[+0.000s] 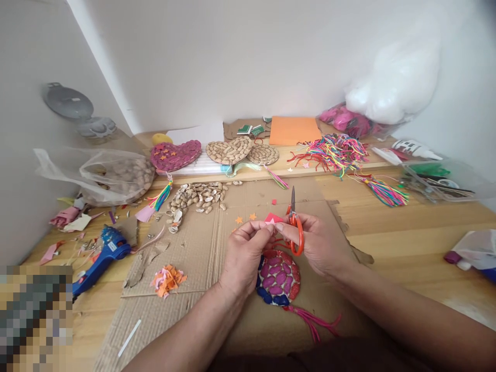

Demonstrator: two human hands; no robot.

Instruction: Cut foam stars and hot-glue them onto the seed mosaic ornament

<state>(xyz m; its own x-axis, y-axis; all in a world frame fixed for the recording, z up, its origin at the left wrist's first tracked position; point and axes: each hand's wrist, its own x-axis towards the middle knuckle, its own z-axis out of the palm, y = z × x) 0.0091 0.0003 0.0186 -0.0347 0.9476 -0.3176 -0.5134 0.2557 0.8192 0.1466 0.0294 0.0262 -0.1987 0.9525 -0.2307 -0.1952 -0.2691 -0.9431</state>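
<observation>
My left hand [246, 250] pinches a small piece of red paper [273, 217], with a pale pink star-shaped piece [272, 222] lying against it. Orange-handled scissors [297, 235] hang in my right hand [323, 243], blades pointing up and away from me. The right thumb and fingertips also meet the paper. Under both hands lies a round peanut-shell ornament [277, 279], painted purple, red and blue, with a pink tassel [315, 320] at its near edge. Two small orange stars [239, 220] and a red scrap [274, 202] rest on the cardboard [194, 263] just beyond.
A pile of peanut shells [199, 196] and orange and pink paper scraps [168, 280] lie left on the cardboard. Further left is a blue glue gun [106, 253]. Peanut-shell hearts [176, 155], tassel threads [337, 152] and orange paper [294, 130] line the back. A plastic tray [445, 181] stands right.
</observation>
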